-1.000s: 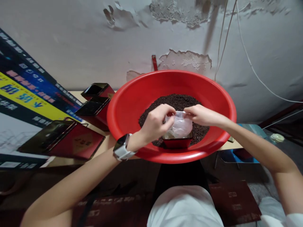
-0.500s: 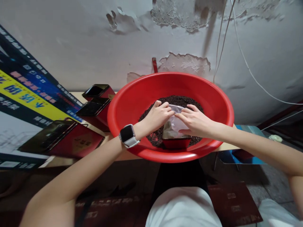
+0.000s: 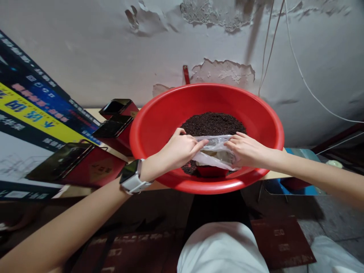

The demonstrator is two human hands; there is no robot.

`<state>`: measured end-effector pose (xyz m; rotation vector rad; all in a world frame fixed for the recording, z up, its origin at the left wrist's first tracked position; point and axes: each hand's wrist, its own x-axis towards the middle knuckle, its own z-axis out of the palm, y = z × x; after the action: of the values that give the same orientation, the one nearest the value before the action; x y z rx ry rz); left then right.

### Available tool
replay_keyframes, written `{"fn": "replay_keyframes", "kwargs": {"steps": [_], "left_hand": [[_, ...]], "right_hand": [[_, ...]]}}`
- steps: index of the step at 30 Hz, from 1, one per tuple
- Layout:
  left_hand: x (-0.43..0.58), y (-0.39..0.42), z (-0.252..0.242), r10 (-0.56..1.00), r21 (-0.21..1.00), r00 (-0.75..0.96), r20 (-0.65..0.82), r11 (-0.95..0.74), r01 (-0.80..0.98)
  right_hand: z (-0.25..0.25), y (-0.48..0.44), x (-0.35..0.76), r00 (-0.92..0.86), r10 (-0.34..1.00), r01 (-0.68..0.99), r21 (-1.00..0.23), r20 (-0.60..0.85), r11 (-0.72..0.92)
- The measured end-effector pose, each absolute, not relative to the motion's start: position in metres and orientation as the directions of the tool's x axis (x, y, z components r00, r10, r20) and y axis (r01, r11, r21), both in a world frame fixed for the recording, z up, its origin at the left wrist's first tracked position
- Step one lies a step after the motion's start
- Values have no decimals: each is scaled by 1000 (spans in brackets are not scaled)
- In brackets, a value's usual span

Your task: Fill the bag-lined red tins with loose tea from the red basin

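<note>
Head view. Both hands are working inside the red basin [image 3: 148,125], which is sitting at the near edge of the tabletop [image 3: 91,112].

- Left hand [image 3: 179,149] is pinching the left edge of the clear plastic bag [image 3: 216,151] between thumb and fingers.
- Right hand [image 3: 246,151] is gripping the right edge, fingers laid along the film; thumb hidden.
- Bag is being stretched flat between the two hands, over a small red tin [image 3: 212,171] standing in the dark loose granules [image 3: 213,122] at the basin's near side.

Judgement: the step in hand is spreading the bag across the tin's opening. The next move calls for even tension on both edges, since thin film tears easily, and for the tin staying upright.

Spare red tins [image 3: 115,129] are standing towards the tabletop's left edge.
</note>
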<state>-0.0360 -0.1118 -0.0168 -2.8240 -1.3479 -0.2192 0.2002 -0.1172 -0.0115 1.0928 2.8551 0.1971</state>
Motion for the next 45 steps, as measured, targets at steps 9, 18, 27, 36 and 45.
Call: {"fn": "replay_keyframes", "kwargs": {"steps": [9, 18, 27, 36, 45], "left_hand": [[-33, -119, -46, 792, -38, 608, 46, -607, 794], [-50, -93, -67, 767, 532, 640, -37, -527, 663], [-50, -88, -87, 764, 717, 639, -84, -399, 571], [-57, -65, -119, 605, 768, 776, -179, -407, 494], [-75, -34, -91, 534, 780, 726, -433, -182, 599]], "right_hand": [[-37, -118, 190, -662, 748, 746, 61, -42, 663], [-65, -79, 201, -708, 704, 653, -432, -58, 622], [-89, -77, 215, -641, 749, 557, -772, -167, 305], [-109, -62, 224, -717, 663, 491, -830, -214, 263], [-77, -32, 220, -633, 715, 639, -722, -297, 266]]}}
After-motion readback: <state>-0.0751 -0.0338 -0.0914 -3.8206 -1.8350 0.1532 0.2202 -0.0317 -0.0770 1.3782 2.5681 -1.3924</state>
